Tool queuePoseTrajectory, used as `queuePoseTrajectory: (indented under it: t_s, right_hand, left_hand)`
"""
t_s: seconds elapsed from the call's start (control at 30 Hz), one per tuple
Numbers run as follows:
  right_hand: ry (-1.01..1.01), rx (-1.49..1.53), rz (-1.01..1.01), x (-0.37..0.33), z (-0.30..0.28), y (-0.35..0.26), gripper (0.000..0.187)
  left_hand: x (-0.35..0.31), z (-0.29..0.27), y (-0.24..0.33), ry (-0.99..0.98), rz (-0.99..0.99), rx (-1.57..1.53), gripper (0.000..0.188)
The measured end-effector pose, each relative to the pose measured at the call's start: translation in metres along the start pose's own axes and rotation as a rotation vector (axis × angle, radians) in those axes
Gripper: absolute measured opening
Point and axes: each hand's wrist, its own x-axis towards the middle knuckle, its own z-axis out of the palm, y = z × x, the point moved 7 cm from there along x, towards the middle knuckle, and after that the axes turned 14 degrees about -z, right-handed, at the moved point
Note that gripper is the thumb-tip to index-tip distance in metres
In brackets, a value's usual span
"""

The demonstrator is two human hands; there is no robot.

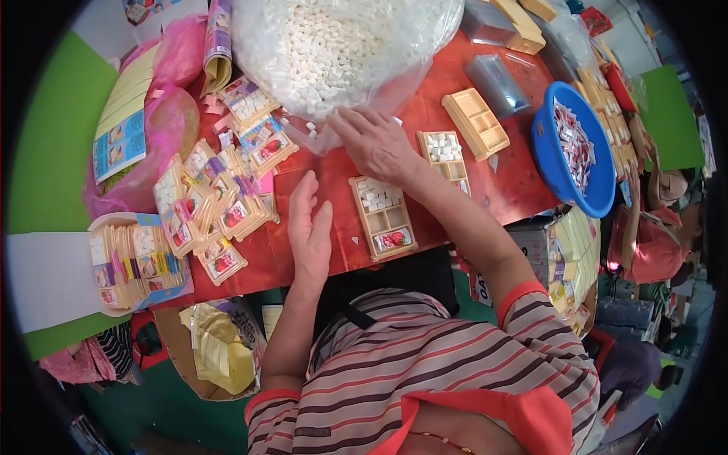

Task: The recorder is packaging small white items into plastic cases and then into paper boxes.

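A large clear plastic bag [413,34] full of small white cube-like pieces [322,61] lies at the far middle of the table. My right hand [375,144] is at its near edge, fingers bent together over the plastic lip; the fingertips' underside is hidden. My left hand [309,227] is held edge-on above the table, fingers stretched out and holding nothing. Between my forearms lies a beige compartment tray [396,218] with white pieces at its far end and a strawberry-printed packet at its near end. Beyond my right wrist is a second tray [446,155] with white pieces.
Filled packed trays [220,197] are heaped at left, beside a box [140,265] of stacked ones and pink plastic bags [174,114]. An unfilled beige tray [476,123], a clear plastic case [497,83] and a blue basin [542,144] of small packets stand at right. Another person [652,243] sits far right.
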Motion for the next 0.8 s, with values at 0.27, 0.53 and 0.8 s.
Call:
queuePoseTrajectory:
  t_s: [0.27, 0.53, 0.8]
  right_hand:
    - [0.386, -0.179, -0.040, -0.065, -0.089, -0.042, 0.037]
    - [0.216, -0.143, 0.044, -0.132, -0.070, -0.091, 0.043]
    - [0.149, -0.041, 0.088, -0.142, -0.056, -0.120, 0.045]
  left_hand:
    - [-0.010, 0.009, 0.007, -0.014, 0.053, -0.001, 0.051]
    - [-0.032, 0.024, -0.007, -0.011, 0.163, 0.188, 0.052]
    - [-0.031, 0.058, 0.002, -0.095, 0.320, 0.734, 0.054]
